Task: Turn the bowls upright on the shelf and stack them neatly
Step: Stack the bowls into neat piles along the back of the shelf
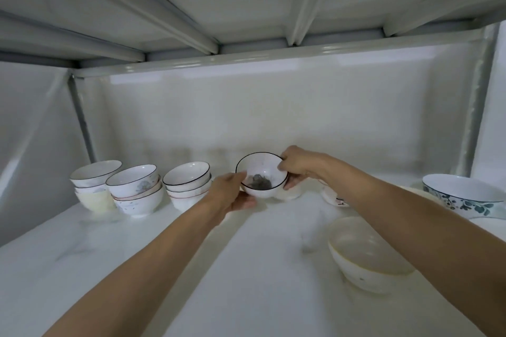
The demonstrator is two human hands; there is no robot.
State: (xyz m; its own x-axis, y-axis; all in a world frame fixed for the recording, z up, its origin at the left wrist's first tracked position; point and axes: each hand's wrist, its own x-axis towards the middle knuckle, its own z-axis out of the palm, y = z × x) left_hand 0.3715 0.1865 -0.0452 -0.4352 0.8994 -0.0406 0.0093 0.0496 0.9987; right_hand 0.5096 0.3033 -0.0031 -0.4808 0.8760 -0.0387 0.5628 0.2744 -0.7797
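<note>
A small white bowl with a thin black rim (pixel 261 175) and a grey mark inside is tilted with its opening toward me, just above the white shelf (pixel 260 268). My left hand (pixel 232 195) holds its lower left side and my right hand (pixel 297 166) grips its right rim. Three stacks of upright bowls stand at the back left: one at the far left (pixel 94 185), a middle one (pixel 135 190) and a right one (pixel 189 182). Behind my right wrist lies another small bowl (pixel 335 197), partly hidden.
A cream bowl with a yellowish rim (pixel 367 254) stands upright at the front right. A large white bowl with blue leaf pattern (pixel 462 195) sits at the far right. The upper shelf's underside (pixel 246 8) hangs overhead; a metal post (pixel 80 117) stands at the back left.
</note>
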